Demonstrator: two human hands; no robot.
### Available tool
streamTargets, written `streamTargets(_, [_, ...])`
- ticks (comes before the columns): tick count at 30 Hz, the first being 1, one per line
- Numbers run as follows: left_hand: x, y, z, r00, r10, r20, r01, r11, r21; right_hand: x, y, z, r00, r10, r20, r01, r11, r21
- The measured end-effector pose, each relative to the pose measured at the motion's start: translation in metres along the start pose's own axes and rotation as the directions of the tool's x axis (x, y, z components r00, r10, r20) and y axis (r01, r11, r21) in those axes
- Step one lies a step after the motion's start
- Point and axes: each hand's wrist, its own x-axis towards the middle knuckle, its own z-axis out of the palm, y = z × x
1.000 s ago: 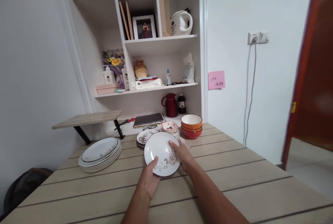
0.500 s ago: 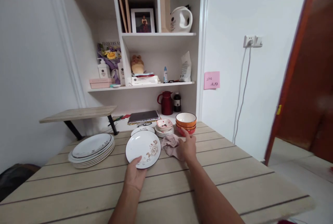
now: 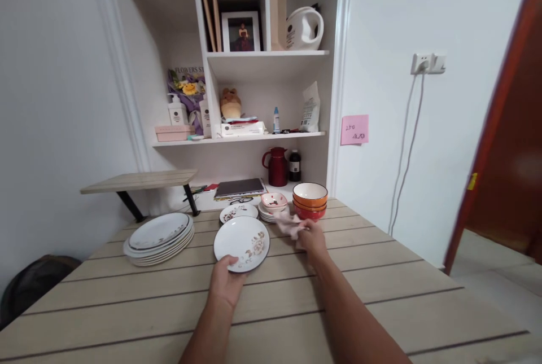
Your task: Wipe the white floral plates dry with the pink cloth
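My left hand [image 3: 226, 282] grips the near rim of a white plate [image 3: 242, 241] with a dark edge and a brown flower print, held low over the wooden table [image 3: 381, 290]. To its right, my right hand [image 3: 312, 238] is closed on a crumpled pinkish cloth [image 3: 288, 222], which it lifts just off the table in front of the orange bowls [image 3: 310, 201]. Behind the held plate lies a stack of small flowered plates [image 3: 237, 212] and a pile of small saucers topped by a pink dish [image 3: 274, 202].
A stack of large white plates [image 3: 160, 236] sits at the table's left. A low wooden riser [image 3: 139, 182] stands behind it. A shelf unit [image 3: 254, 134] at the back holds a red jug [image 3: 277, 166], bottles and boxes. A red door frame [image 3: 486, 172] borders the right.
My right hand let go of the plate, reached right to the cloth and picked it up. My left hand lowered the plate toward the table.
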Motion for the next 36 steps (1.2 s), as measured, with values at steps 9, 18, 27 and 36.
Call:
streamTargets(9, [-0.014,-0.019,0.004,0.965,-0.169,0.199,0.144,0.981,0.133,-0.022,-0.044,0.015,0.931,-0.348,0.108,0.341,0.937,0.084])
streamTargets(18, [-0.013,-0.019,0.004,0.931,-0.164,0.326,0.119,0.981,0.153,-0.058,-0.055,0.040,0.598,-0.495,0.631,0.639,0.769,-0.002])
streamTargets(27, [-0.016,-0.019,0.005,0.908,-0.177,0.379,0.109,0.975,0.194,-0.055,-0.045,0.048,0.782,-0.403,0.475,0.509,0.853,-0.116])
streamTargets(36, [-0.010,-0.020,-0.002,0.888,-0.225,0.401,0.125,0.957,0.262,-0.064,-0.052,0.050,0.676,-0.453,0.581,0.552,0.834,0.009])
